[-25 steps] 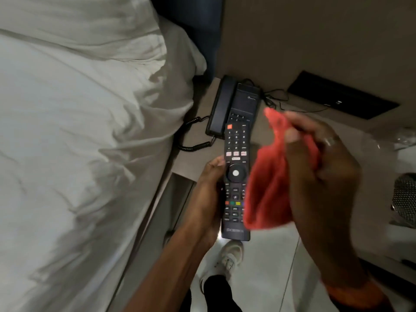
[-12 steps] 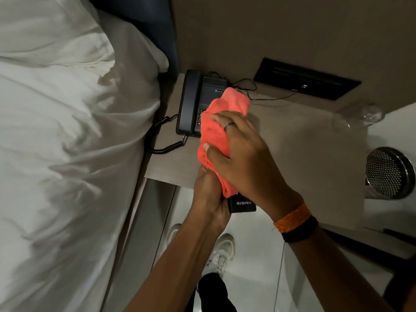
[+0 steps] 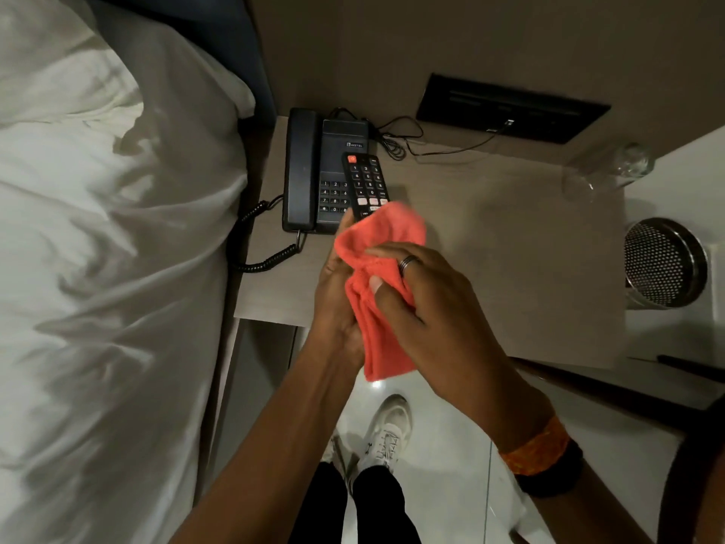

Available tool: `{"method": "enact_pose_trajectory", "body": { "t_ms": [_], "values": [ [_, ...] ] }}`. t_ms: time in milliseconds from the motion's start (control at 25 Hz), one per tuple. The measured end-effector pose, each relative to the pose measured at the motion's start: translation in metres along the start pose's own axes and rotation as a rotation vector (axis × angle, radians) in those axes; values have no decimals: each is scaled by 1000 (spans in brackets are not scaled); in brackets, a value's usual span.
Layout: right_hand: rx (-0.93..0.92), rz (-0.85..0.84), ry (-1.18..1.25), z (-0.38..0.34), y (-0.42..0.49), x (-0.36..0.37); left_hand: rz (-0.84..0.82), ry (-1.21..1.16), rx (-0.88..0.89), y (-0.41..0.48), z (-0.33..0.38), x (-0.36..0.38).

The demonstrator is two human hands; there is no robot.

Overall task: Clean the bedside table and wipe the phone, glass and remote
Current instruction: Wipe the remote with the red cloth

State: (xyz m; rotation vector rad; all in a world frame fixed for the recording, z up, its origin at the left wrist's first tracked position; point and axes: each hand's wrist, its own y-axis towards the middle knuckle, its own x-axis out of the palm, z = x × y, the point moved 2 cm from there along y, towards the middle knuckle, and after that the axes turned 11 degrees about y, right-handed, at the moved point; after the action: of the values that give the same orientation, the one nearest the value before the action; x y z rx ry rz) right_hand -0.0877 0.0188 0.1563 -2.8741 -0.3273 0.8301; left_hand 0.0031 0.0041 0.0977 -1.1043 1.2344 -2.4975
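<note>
At lower centre of the frame, the left hand (image 3: 337,308) is closed around the lower body of the remote (image 3: 365,182), while the right hand (image 3: 427,312) presses an orange cloth (image 3: 382,268) against it with fingers curled, covering all but the remote's upper keypad. Above the hands, the bench (image 3: 490,245) carries the black phone (image 3: 314,170) at its left edge beside the bed (image 3: 110,249), with the remote's top end overlapping the phone's keypad in view. At upper right, the clear glass (image 3: 606,170) stands at the bench's far right corner, well apart from the phone.
</note>
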Motion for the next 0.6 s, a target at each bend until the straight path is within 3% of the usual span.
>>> {"method": "enact_pose_trajectory", "body": {
  "t_ms": [200, 360, 600],
  "values": [
    [-69, -16, 3, 6, -21, 1, -82, 20, 16, 36, 10, -25],
    [-64, -58, -5, 11, -27, 4, -94, 118, 202, 49, 33, -26],
    [31, 122, -196, 94, -15, 28, -109, 279, 275, 60, 56, -27]
  ]
}}
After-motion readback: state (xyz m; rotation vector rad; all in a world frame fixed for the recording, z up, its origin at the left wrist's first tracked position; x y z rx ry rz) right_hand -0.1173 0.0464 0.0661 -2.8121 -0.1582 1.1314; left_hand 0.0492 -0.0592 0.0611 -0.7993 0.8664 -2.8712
